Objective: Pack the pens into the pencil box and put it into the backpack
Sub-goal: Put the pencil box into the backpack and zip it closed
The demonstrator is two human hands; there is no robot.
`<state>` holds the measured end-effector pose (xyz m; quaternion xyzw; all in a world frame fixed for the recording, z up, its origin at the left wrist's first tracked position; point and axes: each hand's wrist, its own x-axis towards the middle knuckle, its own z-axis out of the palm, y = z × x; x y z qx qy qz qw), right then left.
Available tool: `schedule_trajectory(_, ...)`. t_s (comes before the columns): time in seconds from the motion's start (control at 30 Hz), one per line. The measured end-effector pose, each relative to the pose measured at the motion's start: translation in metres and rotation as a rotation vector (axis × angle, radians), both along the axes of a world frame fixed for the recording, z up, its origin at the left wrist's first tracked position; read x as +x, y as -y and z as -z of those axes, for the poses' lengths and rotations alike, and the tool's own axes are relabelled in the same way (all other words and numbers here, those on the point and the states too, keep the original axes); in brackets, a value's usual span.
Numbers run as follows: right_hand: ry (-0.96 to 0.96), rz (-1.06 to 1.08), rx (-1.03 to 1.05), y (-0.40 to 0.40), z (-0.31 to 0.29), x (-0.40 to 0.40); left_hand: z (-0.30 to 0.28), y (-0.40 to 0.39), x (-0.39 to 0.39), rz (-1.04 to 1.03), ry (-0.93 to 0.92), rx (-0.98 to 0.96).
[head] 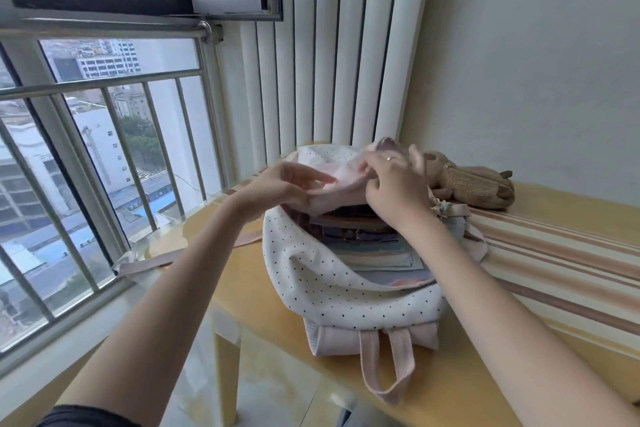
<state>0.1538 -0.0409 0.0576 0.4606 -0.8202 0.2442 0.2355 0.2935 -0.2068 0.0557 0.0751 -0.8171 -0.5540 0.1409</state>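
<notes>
A white backpack [332, 288] with black dots lies on the yellow table [450, 388], its mouth wide open. Several books [377, 253] are stacked inside it. My left hand [287, 184] pinches the left end of the backpack's pink flap [346, 180] at the far rim. My right hand [398, 191] grips the same flap on its right side, held up above the books. Behind the backpack to the right lies a brown plush pencil case [474, 187] with a zipper pull, apart from both hands. No pens are visible.
A striped cloth [554, 253] covers the table's right part. The backpack's pink handle [381, 367] and a strap [152, 262] reach toward the table's near and left edges. A window with a metal railing [86, 156] stands at the left, and a white curtain [329, 62] hangs behind.
</notes>
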Motion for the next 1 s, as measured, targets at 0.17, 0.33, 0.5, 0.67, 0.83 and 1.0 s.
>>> schedule_trajectory(0.17, 0.006, -0.054, 0.238, -0.015, 0.025, 0.024, 0.031, 0.004, 0.012, -0.46, -0.142, -0.125)
schedule_trajectory(0.33, 0.0, -0.089, 0.255, -0.012, 0.053, 0.038, 0.053, 0.014, 0.015, -0.649, 0.033, -0.259)
schedule_trajectory(0.5, -0.326, 0.087, 0.55, -0.002, 0.045, 0.025, 0.05, 0.014, 0.01, -0.718, 0.069, -0.302)
schedule_trajectory(0.67, -0.26, 0.08, 0.83, -0.01, 0.048, 0.021, 0.047, 0.014, 0.008, -0.583, 0.196, -0.358)
schedule_trajectory(0.83, -0.147, -0.066, 0.594, -0.014, 0.039, 0.03, 0.043, 0.01, 0.016, -0.54, 0.084, -0.3)
schedule_trajectory(1.0, 0.404, -0.335, 0.331, -0.011, 0.014, 0.036, 0.033, 0.01, 0.026, -0.624, 0.001, -0.35)
